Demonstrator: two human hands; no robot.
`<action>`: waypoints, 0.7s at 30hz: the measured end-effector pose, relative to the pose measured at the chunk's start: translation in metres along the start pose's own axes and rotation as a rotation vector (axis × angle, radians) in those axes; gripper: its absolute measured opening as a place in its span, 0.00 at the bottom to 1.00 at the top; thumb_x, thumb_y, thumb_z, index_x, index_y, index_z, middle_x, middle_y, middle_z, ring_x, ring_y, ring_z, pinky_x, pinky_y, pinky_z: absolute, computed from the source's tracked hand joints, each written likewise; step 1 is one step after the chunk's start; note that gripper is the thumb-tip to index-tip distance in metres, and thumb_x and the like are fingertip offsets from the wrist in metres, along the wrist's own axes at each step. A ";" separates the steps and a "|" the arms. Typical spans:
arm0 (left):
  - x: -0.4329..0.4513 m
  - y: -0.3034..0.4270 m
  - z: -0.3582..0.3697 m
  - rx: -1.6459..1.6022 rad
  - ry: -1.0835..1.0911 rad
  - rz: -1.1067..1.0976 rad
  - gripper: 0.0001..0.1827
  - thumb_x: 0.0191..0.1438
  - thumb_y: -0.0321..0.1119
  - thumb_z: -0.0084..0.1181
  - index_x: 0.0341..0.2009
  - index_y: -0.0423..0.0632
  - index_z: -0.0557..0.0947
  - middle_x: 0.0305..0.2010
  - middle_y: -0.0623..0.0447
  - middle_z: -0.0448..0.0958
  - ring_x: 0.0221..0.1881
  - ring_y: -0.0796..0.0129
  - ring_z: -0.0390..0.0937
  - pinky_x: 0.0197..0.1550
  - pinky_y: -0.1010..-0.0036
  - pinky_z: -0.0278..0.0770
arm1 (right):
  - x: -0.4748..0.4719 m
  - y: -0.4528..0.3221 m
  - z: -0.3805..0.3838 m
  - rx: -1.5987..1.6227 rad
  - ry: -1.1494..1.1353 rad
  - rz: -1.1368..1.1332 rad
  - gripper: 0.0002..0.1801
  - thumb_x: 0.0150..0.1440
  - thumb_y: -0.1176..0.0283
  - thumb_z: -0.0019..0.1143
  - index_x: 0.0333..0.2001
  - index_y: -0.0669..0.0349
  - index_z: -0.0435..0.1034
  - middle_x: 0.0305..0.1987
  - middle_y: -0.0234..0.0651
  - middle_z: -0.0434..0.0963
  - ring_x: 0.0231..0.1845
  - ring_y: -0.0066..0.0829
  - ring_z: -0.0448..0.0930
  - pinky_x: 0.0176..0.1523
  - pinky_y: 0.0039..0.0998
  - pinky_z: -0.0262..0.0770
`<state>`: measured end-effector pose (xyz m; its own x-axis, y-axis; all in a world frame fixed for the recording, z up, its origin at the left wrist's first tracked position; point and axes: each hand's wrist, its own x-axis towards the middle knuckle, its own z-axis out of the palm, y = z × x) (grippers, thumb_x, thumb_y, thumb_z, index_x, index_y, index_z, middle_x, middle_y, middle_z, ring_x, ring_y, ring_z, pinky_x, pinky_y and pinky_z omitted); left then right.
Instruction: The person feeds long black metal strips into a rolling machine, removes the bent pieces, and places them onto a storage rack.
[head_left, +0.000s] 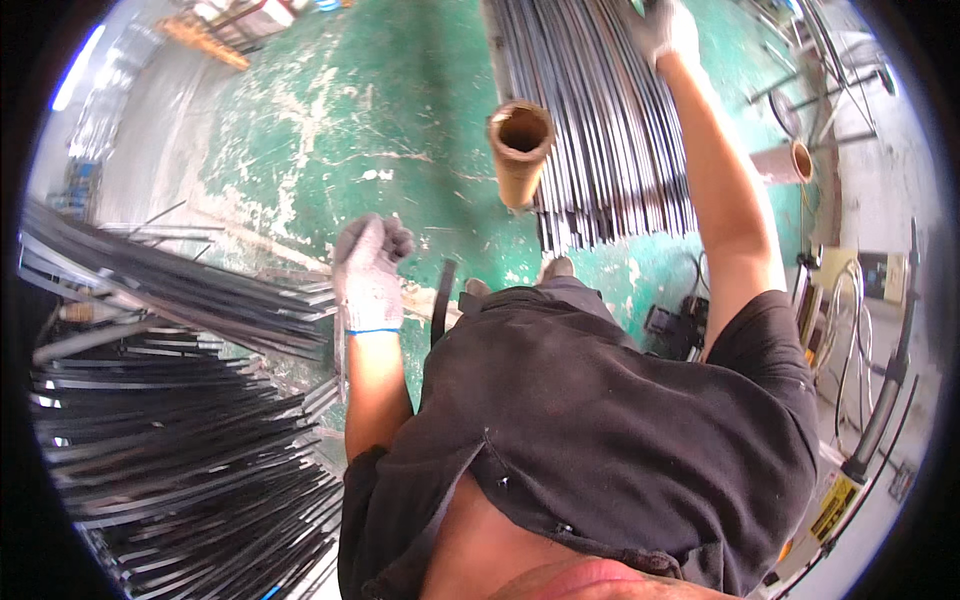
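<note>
My left hand (373, 266), in a grey-palmed work glove with a blue cuff edge, hangs over the green floor with its fingers curled; no object shows in it. Stretched far forward, my right hand (667, 30) is gloved too and lies at the right edge of a row of long dark metal strips (600, 150). Something small and green shows beside its fingers, and whether it grips anything is unclear. A brown cardboard tube (519, 154) stands at the left edge of the row, its open end facing up.
Piles of long black strips (172, 427) fill the left side, with another bundle (180, 277) above them. A second tube (784, 163) lies right of my right forearm. Cables (855, 322) and a dark device (679, 322) are at the right. My shoes (556, 268) are just before the strips.
</note>
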<state>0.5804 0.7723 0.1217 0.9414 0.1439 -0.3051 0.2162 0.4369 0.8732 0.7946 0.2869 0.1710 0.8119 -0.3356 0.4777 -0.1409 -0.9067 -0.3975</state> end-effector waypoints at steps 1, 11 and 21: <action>0.002 0.006 0.016 0.006 0.020 0.006 0.10 0.66 0.32 0.57 0.49 0.43 0.79 0.39 0.45 0.83 0.36 0.61 0.81 0.40 0.66 0.80 | -0.040 0.043 0.017 -0.123 -0.088 0.103 0.30 0.59 0.44 0.62 0.49 0.62 0.77 0.48 0.57 0.82 0.51 0.55 0.83 0.55 0.45 0.79; 0.021 -0.051 0.173 0.270 -0.165 0.007 0.10 0.67 0.30 0.54 0.51 0.43 0.77 0.40 0.48 0.82 0.37 0.61 0.81 0.44 0.64 0.79 | -0.286 0.147 0.152 -0.407 -0.733 0.704 0.44 0.48 0.39 0.73 0.57 0.62 0.69 0.58 0.47 0.78 0.60 0.45 0.79 0.62 0.42 0.76; 0.003 -0.078 0.230 0.892 -0.091 0.508 0.07 0.65 0.25 0.52 0.34 0.36 0.80 0.30 0.48 0.79 0.28 0.67 0.78 0.35 0.72 0.79 | -0.311 0.182 0.222 -0.126 -0.748 0.888 0.21 0.56 0.58 0.65 0.47 0.59 0.73 0.50 0.50 0.83 0.54 0.48 0.84 0.58 0.45 0.80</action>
<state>0.6259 0.5344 0.1396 0.9834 0.0432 0.1764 -0.1344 -0.4798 0.8670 0.6420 0.2828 -0.2235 0.5253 -0.6682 -0.5268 -0.8480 -0.4623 -0.2592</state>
